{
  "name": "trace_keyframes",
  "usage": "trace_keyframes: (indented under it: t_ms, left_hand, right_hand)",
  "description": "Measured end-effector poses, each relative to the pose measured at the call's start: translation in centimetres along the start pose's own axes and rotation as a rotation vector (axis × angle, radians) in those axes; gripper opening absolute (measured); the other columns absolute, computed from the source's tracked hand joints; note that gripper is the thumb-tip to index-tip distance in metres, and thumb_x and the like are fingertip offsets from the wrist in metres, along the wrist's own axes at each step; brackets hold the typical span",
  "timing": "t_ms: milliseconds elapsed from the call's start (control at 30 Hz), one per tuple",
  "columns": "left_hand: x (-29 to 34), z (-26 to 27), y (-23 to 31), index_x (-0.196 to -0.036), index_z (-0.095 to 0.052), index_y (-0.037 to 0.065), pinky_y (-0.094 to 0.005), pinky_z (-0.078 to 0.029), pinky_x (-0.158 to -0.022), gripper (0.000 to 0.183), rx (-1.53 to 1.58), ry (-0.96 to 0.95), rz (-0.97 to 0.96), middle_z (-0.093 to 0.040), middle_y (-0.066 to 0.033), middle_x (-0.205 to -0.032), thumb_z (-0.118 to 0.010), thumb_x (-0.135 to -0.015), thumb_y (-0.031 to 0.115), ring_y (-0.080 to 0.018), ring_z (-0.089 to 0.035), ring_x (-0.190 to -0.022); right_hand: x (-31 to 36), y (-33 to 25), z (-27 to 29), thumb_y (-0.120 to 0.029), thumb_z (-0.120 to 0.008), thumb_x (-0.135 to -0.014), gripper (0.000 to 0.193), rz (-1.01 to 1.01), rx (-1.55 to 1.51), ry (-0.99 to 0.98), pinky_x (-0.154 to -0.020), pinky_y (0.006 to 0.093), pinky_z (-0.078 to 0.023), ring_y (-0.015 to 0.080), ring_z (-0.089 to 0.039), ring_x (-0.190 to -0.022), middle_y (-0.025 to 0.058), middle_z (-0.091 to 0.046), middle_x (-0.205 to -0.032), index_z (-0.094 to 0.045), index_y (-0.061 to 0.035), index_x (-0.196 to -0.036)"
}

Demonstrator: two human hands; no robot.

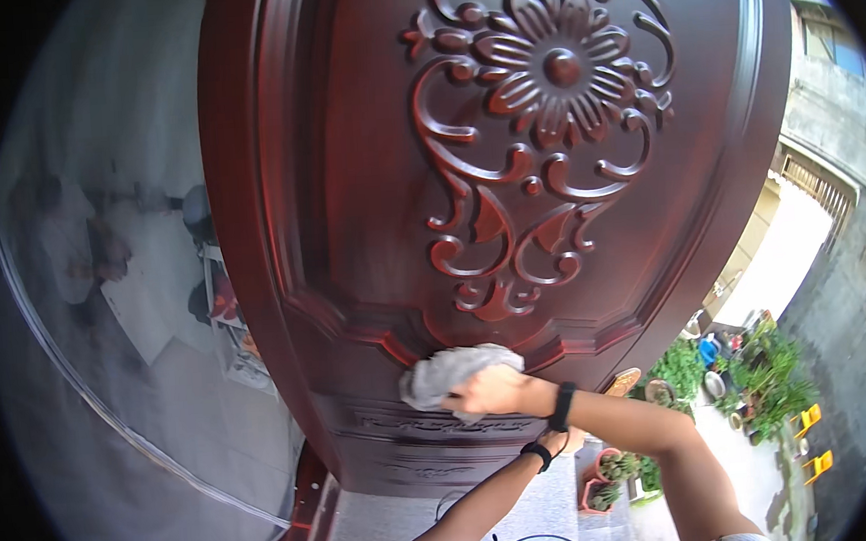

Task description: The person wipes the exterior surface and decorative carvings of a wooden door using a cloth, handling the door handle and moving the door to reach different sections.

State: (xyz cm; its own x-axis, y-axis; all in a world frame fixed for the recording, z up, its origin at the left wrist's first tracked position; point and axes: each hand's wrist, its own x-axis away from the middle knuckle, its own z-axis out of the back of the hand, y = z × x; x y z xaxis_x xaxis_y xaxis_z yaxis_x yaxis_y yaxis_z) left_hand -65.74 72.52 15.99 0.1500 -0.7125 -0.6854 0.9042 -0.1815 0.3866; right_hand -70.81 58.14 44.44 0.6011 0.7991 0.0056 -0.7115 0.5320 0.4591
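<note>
A dark red-brown door (378, 175) with a carved flower and scrolls fills the middle of the head view. My right hand (490, 390) presses a crumpled grey cloth (440, 377) against the door below the carved panel, with its fingers closed on it. Lower down, my left hand (566, 442) is at the door's right edge, partly behind my right forearm. Its fingers are mostly hidden, so I cannot tell whether they grip the edge. Near that edge is a golden-brown ornate piece (623, 383), perhaps the handle. A black band circles each wrist.
On the left, a hazy sheet with a pale edge strip (115, 419) hangs before a room with a person (69, 243) and a shelf (233, 322). Potted plants (604, 478), greenery (767, 389) and yellow chairs (813, 446) stand outside. A black cable (539, 538) lies below.
</note>
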Motion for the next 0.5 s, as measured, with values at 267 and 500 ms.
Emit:
trace_keyframes:
  t_ms: [267,500]
  left_hand:
    - [-2.5,9.2,4.1,-0.126,-0.049,-0.005,-0.0555,-0.054,-0.070,0.050,-0.078,-0.432,0.328,-0.069,-0.0266,-0.086,-0.055,-0.093,0.032,-0.0457,-0.067,-0.080]
    - [-6.1,8.4,6.2,-0.084,-0.067,-0.003,-0.0547,-0.052,-0.072,0.053,0.168,-0.433,0.334,-0.065,-0.0294,-0.075,-0.046,-0.099,0.043,-0.0452,-0.067,-0.075]
  right_hand:
    - [15.6,10.0,16.5,-0.021,-0.065,-0.070,0.037,-0.401,0.476,0.494,-0.096,0.0458,-0.053,0.0268,-0.067,-0.103,0.0055,-0.068,-0.106,-0.071,-0.0235,-0.106]
    - [22.5,21.4,29.0,-0.004,-0.061,-0.067,0.065,-0.659,0.467,1.330,-0.094,0.0355,-0.049,0.0322,-0.064,-0.104,0.0185,-0.067,-0.116,-0.059,-0.0074,-0.132]
